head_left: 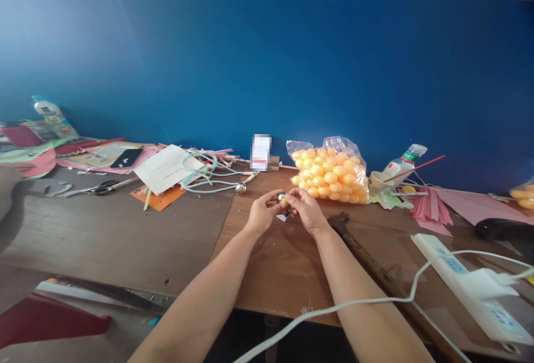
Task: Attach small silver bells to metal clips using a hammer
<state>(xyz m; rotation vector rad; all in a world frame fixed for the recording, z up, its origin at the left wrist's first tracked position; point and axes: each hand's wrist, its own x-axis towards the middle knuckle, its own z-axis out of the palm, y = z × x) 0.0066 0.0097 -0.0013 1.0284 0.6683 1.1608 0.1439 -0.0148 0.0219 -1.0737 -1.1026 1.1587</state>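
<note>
My left hand (263, 213) and my right hand (306, 210) meet over the brown table. Both are closed, fingertips pinching a small shiny silver-and-yellow ball-like piece (282, 198) between them. Its exact kind is too small to make out, and fingers cover part of it. Just below the fingers shows a small white-and-dark scrap (283, 216); whether it is held or lies on the table, I cannot tell. To the left of my left hand rests a silver ball (241, 188). Behind my right hand stands a clear bag of orange balls (329, 174).
A white cable (325, 312) crosses over my right forearm from a power strip (471, 288). A wooden stick (375, 268) lies right of that arm. Scissors (102, 187), a white sheet (167, 168) and a pale blue cord (208, 189) lie left. A bottle (404, 163) leans at right.
</note>
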